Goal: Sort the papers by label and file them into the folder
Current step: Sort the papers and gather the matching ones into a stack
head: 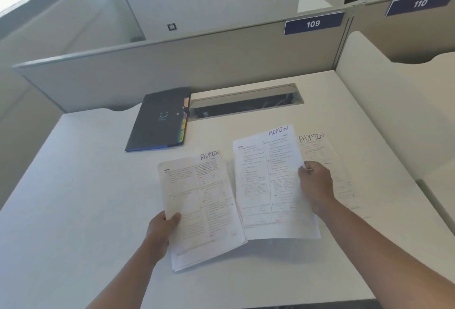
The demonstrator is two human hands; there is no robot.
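I see two bare hands holding printed papers above a white tabletop. The left hand grips the lower left edge of a stack of papers, thumb curled over the top sheet, which is marked "ADMIN" in handwriting at its upper right corner. The right hand pinches the right edge of a single sheet, also marked "ADMIN" at the top, lifted just beside the stack on its right side. Under the right hand, a third sheet lies flat on the tabletop toward the right edge, again marked "ADMIN". A dark folder with coloured tabs along its right side lies closed near the back edge of the tabletop, left of a long cable slot, well apart from the papers. Grey partitions stand behind the tabletop, with blue number signs reading 109 and 110.
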